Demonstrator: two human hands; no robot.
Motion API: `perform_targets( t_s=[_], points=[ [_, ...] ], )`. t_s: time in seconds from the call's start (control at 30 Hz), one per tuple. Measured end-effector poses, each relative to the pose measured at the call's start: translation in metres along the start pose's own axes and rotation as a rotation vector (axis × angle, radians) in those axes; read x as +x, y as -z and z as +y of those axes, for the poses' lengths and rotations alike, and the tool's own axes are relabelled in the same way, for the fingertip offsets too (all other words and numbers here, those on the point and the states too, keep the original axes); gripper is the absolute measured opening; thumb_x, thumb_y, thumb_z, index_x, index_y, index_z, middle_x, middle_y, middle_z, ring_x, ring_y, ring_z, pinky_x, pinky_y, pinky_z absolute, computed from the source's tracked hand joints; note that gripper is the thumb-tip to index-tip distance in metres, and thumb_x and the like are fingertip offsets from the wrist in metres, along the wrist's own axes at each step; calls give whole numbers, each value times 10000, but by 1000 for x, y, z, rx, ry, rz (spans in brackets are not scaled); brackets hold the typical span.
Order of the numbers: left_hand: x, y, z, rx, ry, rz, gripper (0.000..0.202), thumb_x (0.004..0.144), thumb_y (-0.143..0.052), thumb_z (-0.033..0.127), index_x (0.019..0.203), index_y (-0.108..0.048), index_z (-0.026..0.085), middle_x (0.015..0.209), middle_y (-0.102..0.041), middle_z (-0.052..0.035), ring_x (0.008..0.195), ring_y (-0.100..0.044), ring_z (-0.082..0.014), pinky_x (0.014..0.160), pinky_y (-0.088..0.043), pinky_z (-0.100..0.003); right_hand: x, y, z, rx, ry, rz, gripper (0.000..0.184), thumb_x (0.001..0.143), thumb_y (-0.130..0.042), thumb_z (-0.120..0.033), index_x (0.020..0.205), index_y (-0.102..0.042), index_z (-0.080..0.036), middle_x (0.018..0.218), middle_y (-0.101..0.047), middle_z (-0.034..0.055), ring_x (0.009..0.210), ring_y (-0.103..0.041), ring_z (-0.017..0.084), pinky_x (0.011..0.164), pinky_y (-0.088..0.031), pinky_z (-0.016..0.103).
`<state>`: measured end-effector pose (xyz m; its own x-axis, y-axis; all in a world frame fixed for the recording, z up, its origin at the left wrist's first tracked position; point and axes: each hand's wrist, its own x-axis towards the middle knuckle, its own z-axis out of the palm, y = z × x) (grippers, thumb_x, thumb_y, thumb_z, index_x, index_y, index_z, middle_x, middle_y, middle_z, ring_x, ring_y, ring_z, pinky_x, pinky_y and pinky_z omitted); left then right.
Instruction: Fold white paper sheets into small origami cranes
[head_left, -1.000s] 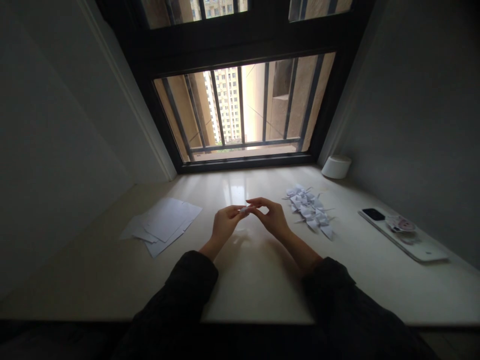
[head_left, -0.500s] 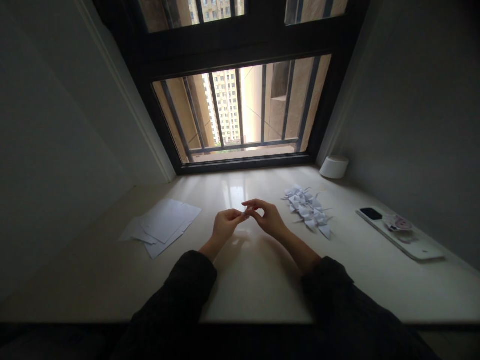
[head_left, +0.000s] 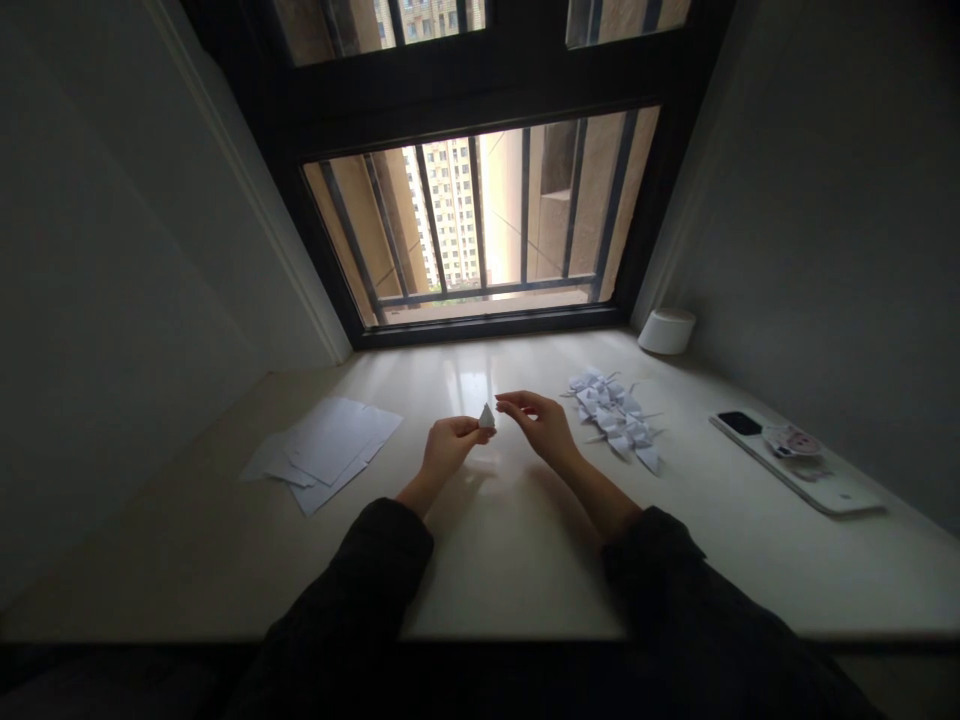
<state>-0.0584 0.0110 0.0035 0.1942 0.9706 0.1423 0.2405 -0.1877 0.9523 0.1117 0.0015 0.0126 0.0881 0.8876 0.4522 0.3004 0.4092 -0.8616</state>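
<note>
Between the thumb and fingers of my left hand (head_left: 451, 443) is a small folded piece of white paper (head_left: 487, 416), its pointed tip upward. My right hand (head_left: 537, 420) hovers just to the right of it, thumb and index finger a little apart, with a small gap to the paper. Nothing shows between the right fingers. To the right of my right hand lies a pile of folded white paper cranes (head_left: 611, 412).
Flat sheets of white paper (head_left: 334, 440) lie overlapping on the pale sill (head_left: 517, 590) at left. A phone (head_left: 832, 485) with a round grip lies at right. A white cylindrical object (head_left: 667, 331) stands in the back right corner beside the barred window (head_left: 480, 220).
My right hand has come off the folded paper and moved slightly right. The paper's pointed tip now shows above my left fingers.
</note>
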Motion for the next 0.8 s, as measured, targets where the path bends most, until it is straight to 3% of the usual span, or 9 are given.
perform_targets(
  t_s=[0.13,0.4,0.8],
  points=[
    [1,-1,1,-95,51,-18,234,648,-733,376,763,-737,173,706,-727,-68,665,-682,-196,607,-503,-283,4,-2,9,92,-102,-15,230,742,-655,-436,815,-747,-239,809,-743,37,749,-680,196,659,-502,303],
    [-1,-3,-4,-68,-3,-64,265,659,-730,410,760,-740,165,710,-727,-72,682,-685,-203,674,-529,-309,2,-4,8,61,-147,-27,250,683,-707,-460,762,-748,-227,761,-736,33,696,-649,182,593,-471,274],
    [-2,-3,-3,44,33,-79,318,690,-689,450,782,-743,151,729,-730,-79,676,-681,-194,655,-515,-281,0,-4,5,8,28,-62,179,719,-705,-402,801,-751,-250,787,-717,33,698,-624,167,634,-486,294]
  ],
)
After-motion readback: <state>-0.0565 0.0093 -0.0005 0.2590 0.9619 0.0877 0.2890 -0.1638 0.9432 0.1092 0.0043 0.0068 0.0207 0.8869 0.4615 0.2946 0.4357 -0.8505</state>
